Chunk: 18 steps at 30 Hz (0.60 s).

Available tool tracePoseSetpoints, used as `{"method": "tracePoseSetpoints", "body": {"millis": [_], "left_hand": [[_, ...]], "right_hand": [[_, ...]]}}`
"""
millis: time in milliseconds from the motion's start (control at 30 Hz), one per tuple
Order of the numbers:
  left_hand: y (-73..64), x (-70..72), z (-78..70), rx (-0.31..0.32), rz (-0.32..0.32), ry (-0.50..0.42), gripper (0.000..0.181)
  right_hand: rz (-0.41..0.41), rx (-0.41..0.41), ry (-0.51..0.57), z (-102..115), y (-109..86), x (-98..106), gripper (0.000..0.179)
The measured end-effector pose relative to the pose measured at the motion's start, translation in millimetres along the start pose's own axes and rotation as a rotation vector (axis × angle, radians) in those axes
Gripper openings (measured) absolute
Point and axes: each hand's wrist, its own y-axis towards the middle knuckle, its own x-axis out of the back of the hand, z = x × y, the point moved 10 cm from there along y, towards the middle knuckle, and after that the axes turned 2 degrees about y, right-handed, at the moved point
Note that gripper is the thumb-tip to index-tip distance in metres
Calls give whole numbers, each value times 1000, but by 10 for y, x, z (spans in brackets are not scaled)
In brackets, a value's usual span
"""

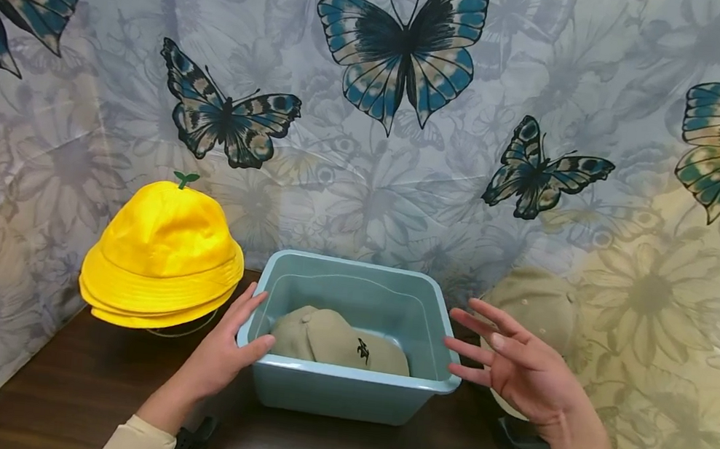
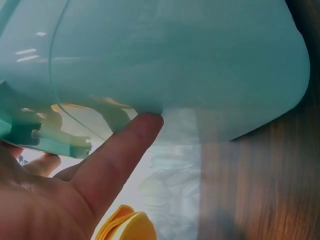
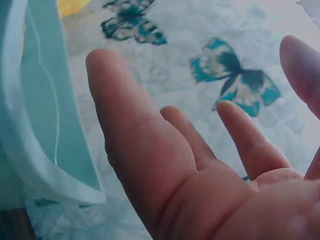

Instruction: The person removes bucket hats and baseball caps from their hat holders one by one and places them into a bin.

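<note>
blue bin [image 1: 342, 394] with a cap [image 1: 335, 339] inside, hands at both ends

from my end, the head view puts the cap on the bin's floor, toward the near wall, dark mark showing. the bin stands on the dark table [image 1: 107, 373].

the left hand [image 1: 225, 346] lies along the left rim, thumb over the near corner, fingers stretched rather than curled. i read that as a touch, not a clamp; how hard it presses i can't tell. the right hand [image 1: 516, 369] is spread by the right rim, fingers apart, nothing in it; the right wrist view shows a gap there.

what worries me is uneven force. if the left hand pushes while the right braces nothing, the bin could slide or twist. lifting one end alone would likely tip it and send the cap to the low side. a shove leftward might knock the yellow hats [image 1: 162, 255], and a wide swing of the right hand could catch the second cap [image 1: 533, 301] behind it.
</note>
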Motion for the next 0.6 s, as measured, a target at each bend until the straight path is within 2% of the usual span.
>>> {"method": "tracePoseSetpoints", "body": {"millis": [100,300,467,600], "left_hand": [[6,10,8,-13,-11,10,76],[65,3,34,7,-8,7,78],[49,8,68,25,-5,-5,78],[14,5,44,14,5,-6,76]], "right_hand": [[52,33,32,-37,-103,-83,54],[113,79,139,-33,-323,-140,55],[154,64,234,-151,-519,-65,60],[136,44,325,-285,-724,75,62]]}}
